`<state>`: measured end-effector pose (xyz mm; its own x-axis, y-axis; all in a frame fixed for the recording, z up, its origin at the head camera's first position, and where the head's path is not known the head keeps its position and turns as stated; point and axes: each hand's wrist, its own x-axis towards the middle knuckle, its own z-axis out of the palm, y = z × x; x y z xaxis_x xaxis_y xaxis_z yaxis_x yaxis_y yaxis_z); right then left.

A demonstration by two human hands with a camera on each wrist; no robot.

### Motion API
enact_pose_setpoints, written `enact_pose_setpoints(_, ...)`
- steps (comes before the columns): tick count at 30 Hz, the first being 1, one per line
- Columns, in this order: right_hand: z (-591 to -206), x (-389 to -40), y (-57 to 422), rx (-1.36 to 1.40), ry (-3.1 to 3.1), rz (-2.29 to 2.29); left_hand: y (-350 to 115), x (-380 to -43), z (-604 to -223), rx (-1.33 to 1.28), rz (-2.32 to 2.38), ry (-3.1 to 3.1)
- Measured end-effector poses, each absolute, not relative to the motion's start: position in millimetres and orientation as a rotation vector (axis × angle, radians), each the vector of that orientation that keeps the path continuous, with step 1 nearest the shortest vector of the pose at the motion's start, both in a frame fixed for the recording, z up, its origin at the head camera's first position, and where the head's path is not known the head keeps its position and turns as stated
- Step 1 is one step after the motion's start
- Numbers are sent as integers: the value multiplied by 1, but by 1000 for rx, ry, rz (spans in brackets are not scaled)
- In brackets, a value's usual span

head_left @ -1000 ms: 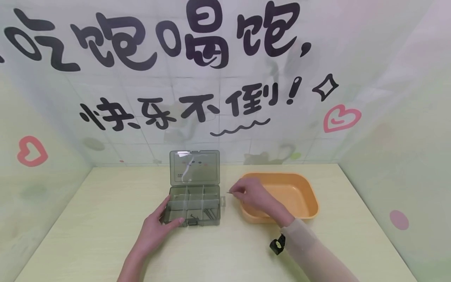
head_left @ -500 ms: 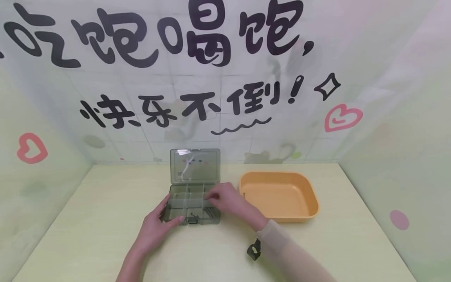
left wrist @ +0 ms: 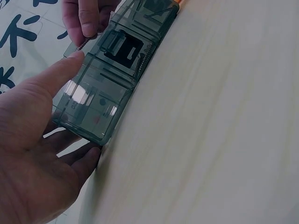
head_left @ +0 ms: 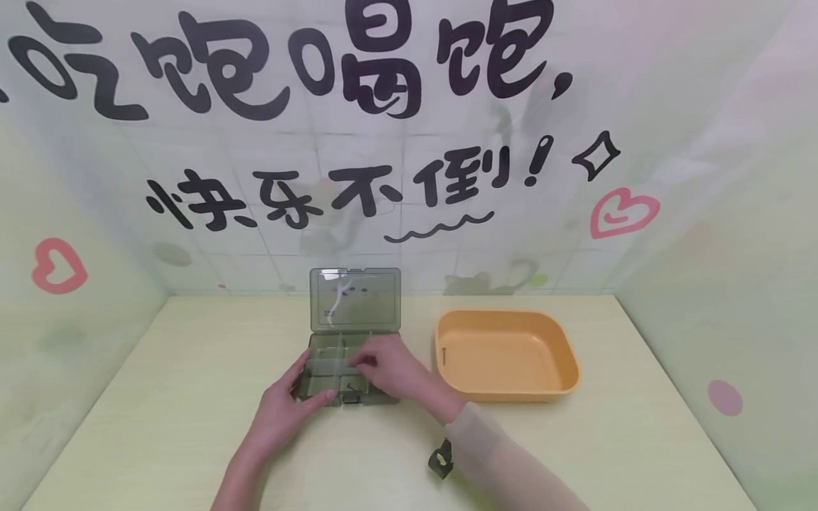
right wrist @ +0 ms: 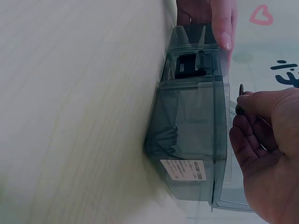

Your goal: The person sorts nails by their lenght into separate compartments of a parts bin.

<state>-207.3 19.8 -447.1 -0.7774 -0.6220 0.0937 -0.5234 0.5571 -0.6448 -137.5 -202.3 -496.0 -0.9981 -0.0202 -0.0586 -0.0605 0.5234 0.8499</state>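
Right now the right hand (head_left: 393,365) is pinching a small screw (right wrist: 241,89) between thumb and fingertips, and it's hovering over the right-hand part of a grey see-through storage box (right wrist: 198,126). Which compartment lies directly below the screw, I cannot tell; the hand is covering too much. Meanwhile the left hand (head_left: 275,419) is gripping the box by its left end, its thumb lying along the front edge and its fingers reaching round the outside. The box itself is sitting on the pale table (head_left: 160,426), in front of the back wall, with its clear lid (head_left: 355,301) standing up open at the rear. Dividers are splitting the inside into two rows, and a few small screws (head_left: 353,387) are resting in the middle of the front row, just behind the dark latch (right wrist: 189,65). Over in the front right compartment, a bundle of longer screws (right wrist: 166,142) is showing through the wall. A white label (right wrist: 184,170) is clinging to the box's right end. Off to the right, well clear of the box, an orange tray (head_left: 498,358) is holding a lone screw (head_left: 444,356) at its left end. A light sleeve (head_left: 511,458) is covering the right forearm, while bold black lettering (head_left: 204,206) is running across the back wall.
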Motion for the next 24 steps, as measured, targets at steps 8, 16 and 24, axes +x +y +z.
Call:
enact_pose_setpoints(8, -448, -206, 19, -1002, 2636, -1063, -203, -137, -496, -66, 1507, 2711)
enact_pose_setpoints(16, -449, -207, 27, -959, 2623, -1116, -203, -137, -497, -68, 1511, 2711)
enact_pose_setpoints(24, -449, -209, 35, -954, 2650, -1188, -202, -137, -496, -78, 1496, 2717)
